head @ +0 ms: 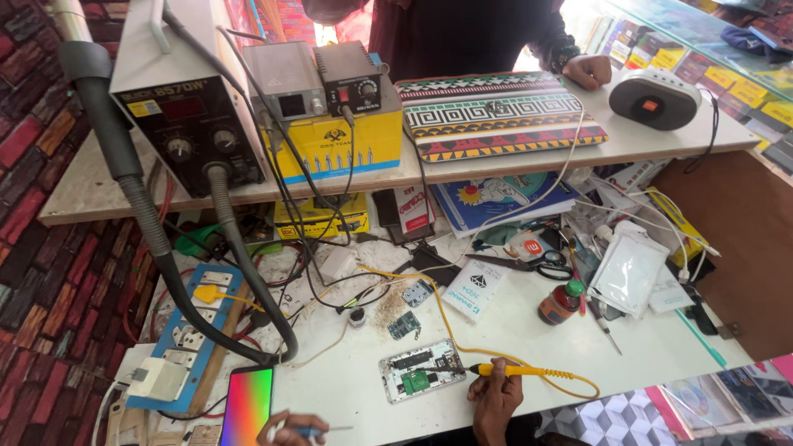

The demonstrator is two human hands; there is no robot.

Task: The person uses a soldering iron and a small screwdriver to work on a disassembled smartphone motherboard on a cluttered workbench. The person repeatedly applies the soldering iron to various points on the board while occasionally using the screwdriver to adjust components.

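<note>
A red and dark brick wall (33, 124) stands on the left, a white tabletop (529, 339) sits below a white shelf (661, 140), and bright light, maybe daylight, comes from behind.

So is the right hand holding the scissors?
No: the right hand grips a yellow soldering iron; the scissors lie untouched further back.

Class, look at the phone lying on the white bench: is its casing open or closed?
Open. The phone lies with its green circuit board and inner parts exposed, beside the tip of the yellow soldering iron in the right hand.
</note>
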